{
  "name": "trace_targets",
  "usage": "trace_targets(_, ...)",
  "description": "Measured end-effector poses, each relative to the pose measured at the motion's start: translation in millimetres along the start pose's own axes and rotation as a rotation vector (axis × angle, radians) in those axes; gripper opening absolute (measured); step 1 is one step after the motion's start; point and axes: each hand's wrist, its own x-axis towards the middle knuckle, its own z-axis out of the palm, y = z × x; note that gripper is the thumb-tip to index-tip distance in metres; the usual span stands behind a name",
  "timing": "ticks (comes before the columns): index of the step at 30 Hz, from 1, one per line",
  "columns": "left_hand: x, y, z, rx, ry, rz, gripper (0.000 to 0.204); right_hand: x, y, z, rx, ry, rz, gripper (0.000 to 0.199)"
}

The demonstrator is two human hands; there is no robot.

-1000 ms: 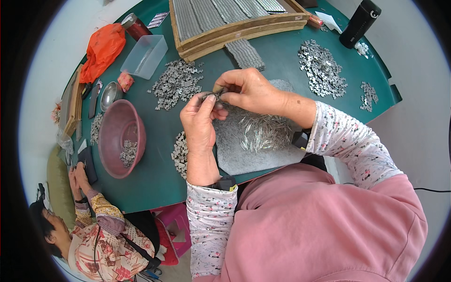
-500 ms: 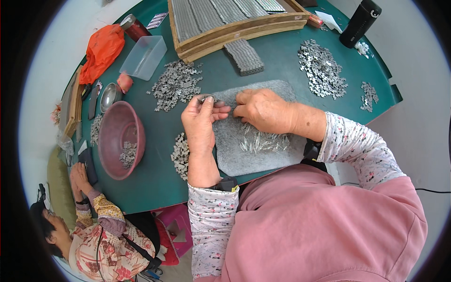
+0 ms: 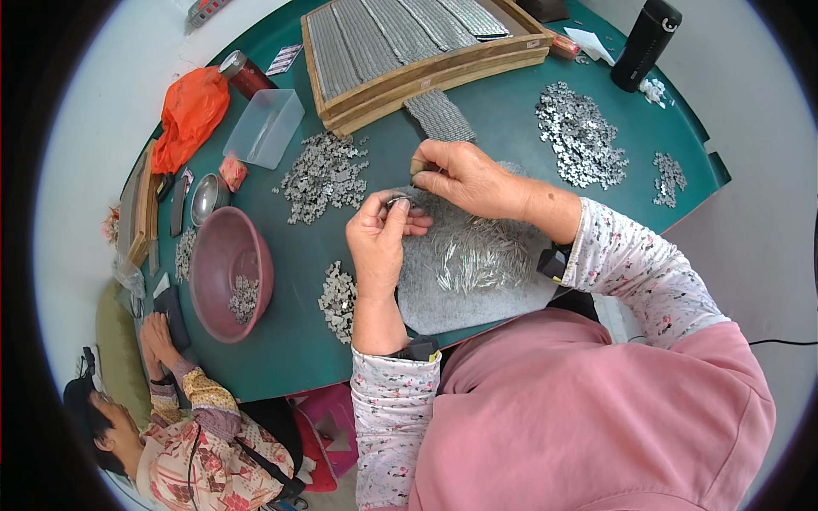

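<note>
My left hand [image 3: 381, 237] pinches a small metal part [image 3: 398, 202] between thumb and fingers above the left edge of a grey felt mat [image 3: 477, 285]. My right hand [image 3: 467, 177] is just beyond it, fingers curled on a small brownish piece [image 3: 417, 166] near the mat's far edge. Thin silver pins [image 3: 477, 251] lie scattered over the mat under both hands. A heap of small metal parts [image 3: 325, 175] sits to the left of my hands, and a smaller heap [image 3: 339, 298] lies beside my left wrist.
A wooden tray [image 3: 426, 72] of packed metal rows stands at the back. A pink bowl [image 3: 226, 272], clear plastic box [image 3: 264, 128], orange bag [image 3: 192, 115], black bottle [image 3: 646, 44] and more part heaps [image 3: 581, 145] are on the green table [image 3: 290, 349]. Another person [image 3: 179, 417] sits lower left.
My right hand has lifted off the pins on the mat and moved up toward the far edge. My left hand has shifted slightly right, still holding its small part.
</note>
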Motion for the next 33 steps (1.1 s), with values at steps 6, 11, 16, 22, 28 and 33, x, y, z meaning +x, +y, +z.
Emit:
trace_targets(6, -1, 1, 1, 0.004, -0.018, 0.028, 0.015, 0, 8, 7, 0.115, -0.071, 0.036, 0.017)
trace_targets(11, 0, -2, 1, -0.007, -0.028, 0.047, 0.014, 0, 10, 7, 0.172, -0.056, 0.054, 0.017)
trace_targets(16, 0, 0, 2, 0.009, -0.036, 0.042, 0.014, 0, 11, 8, 0.152, -0.058, 0.048, 0.017)
trace_targets(22, -1, -5, 2, 0.07, -0.029, 0.06, 0.014, -5, 8, 12, 0.08, -0.018, 0.008, 0.016)
trace_targets(28, -2, -5, 9, 0.128, 0.005, 0.035, 0.01, -5, 7, 14, -0.097, 0.037, -0.103, 0.014)
trace_targets(33, -1, -1, 7, 0.13, 0.029, 0.03, 0.011, -6, 2, 14, -0.12, 0.047, -0.112, 0.014)
